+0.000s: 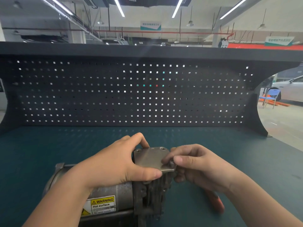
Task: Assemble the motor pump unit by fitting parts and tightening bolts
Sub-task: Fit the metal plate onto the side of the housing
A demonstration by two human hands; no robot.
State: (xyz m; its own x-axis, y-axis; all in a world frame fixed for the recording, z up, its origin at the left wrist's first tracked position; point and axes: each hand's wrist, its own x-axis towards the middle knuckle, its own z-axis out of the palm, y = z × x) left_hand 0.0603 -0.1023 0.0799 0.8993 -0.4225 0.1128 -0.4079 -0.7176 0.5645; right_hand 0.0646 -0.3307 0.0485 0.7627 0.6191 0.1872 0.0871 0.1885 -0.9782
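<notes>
Lying on the green bench close to the camera, the motor pump unit carries a flat metal plate on its top, which the left hand grips at its edges while the right hand pinches a small bolt at the plate's near right corner.

The bench top is dark teal. Behind it, the back panel is black, dotted with even rows of small square holes showing pale light. The motor is dull grey metal with a white label bearing a yellow warning band and black lettering. The plate is tarnished grey-brown. A tool handle is orange-red. A chair is blue.
</notes>
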